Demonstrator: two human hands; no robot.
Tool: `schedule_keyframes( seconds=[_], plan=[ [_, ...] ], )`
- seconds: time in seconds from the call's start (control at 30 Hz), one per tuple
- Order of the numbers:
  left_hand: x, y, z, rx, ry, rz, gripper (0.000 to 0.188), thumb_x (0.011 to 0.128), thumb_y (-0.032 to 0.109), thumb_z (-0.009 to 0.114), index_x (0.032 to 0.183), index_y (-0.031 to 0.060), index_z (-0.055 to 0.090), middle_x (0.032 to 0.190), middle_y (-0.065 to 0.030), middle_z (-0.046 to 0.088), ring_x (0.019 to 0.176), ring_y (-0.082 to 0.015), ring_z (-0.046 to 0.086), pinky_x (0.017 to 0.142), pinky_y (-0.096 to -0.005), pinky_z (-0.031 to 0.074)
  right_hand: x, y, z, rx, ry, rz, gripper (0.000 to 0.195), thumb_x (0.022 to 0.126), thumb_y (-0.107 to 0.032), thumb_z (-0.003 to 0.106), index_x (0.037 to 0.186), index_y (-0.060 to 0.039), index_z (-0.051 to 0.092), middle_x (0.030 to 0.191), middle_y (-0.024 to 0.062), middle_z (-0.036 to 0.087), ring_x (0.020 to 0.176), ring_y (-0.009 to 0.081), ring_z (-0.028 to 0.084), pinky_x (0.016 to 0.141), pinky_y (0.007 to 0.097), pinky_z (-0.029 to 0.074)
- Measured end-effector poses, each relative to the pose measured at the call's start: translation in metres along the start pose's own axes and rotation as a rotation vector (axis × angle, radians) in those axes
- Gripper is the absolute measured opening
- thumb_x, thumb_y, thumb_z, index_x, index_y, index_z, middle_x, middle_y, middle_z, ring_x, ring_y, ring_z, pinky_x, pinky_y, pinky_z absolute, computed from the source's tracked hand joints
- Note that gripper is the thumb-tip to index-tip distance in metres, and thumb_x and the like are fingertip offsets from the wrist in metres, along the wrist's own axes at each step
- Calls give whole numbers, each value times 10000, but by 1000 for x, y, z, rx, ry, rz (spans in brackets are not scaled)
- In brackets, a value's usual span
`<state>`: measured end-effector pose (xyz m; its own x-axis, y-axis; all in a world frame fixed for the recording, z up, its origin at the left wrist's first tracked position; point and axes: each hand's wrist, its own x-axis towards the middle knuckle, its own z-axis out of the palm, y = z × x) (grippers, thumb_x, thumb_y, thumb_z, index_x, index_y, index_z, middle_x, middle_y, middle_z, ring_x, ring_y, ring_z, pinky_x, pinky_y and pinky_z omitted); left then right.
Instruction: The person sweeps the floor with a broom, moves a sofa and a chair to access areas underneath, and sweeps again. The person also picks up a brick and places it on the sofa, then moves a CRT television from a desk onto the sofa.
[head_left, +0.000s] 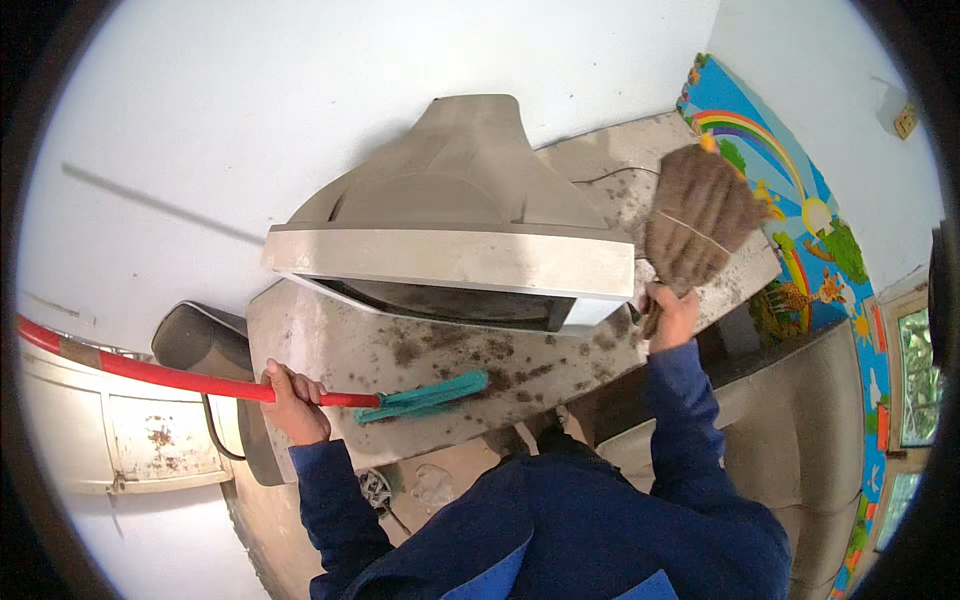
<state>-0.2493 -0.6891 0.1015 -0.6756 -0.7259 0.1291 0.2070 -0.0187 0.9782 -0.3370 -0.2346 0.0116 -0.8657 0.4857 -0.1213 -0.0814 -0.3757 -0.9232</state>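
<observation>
My left hand (295, 403) grips the long red handle (180, 379) of a tool near its teal head (424, 396). That head lies over the stained tabletop (457, 360). In my right hand (673, 316) is the narrow end of a fan-shaped brown hand broom (701, 217), which has a pale line of stitching across it. The broom is raised to the right of a dusty CRT television (450, 255). The television stands on the table, its screen side towards me and its bulging back towards the wall. Dark spots and dust mark the tabletop.
A black-backed chair (199, 339) stands left of the table, near a pale cabinet (161, 439). A brown padded seat (787, 405) is at the right, below a colourful wall mural (795, 195). A dark cable (615, 174) runs behind the television. Small items (376, 489) lie on the floor.
</observation>
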Motion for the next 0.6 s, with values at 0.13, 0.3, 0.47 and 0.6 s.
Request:
schedule_keyframes(
  seconds=[0.13, 0.3, 0.47, 0.6],
  plan=[
    [0, 20, -11, -39, 8, 15, 361, 978, 358, 551, 743, 121, 416, 484, 36, 276, 372, -84, 278, 362, -258, 306, -27, -53, 14, -122, -84, -84, 187, 726, -40, 669, 859, 2, 544, 694, 76, 576, 504, 180, 540, 471, 308, 423],
    [-2, 42, -21, -171, -38, 56, 344, 998, 350, 513, 759, 119, 424, 494, 37, 281, 370, -69, 270, 341, -235, 269, -32, -34, 7, -138, 7, -202, 227, 725, -55, 667, 904, -3, 538, 753, 65, 576, 558, 160, 517, 509, 304, 419],
    [1, 58, -63, -190, 7, 156, 321, 999, 374, 500, 793, 129, 483, 503, 56, 309, 380, -54, 278, 354, -222, 268, -108, 1, -5, -227, -25, -374, 334, 737, -66, 680, 1039, 21, 565, 966, 76, 611, 802, 163, 559, 706, 313, 460],
    [17, 82, -113, -294, 131, 257, 320, 1002, 356, 499, 793, 114, 490, 487, 55, 275, 389, -49, 233, 372, -216, 226, -152, 45, -34, -638, -22, -654, 468, 726, -161, 759, 1135, 5, 604, 1062, 140, 645, 943, 252, 617, 847, 382, 485]
  ],
)
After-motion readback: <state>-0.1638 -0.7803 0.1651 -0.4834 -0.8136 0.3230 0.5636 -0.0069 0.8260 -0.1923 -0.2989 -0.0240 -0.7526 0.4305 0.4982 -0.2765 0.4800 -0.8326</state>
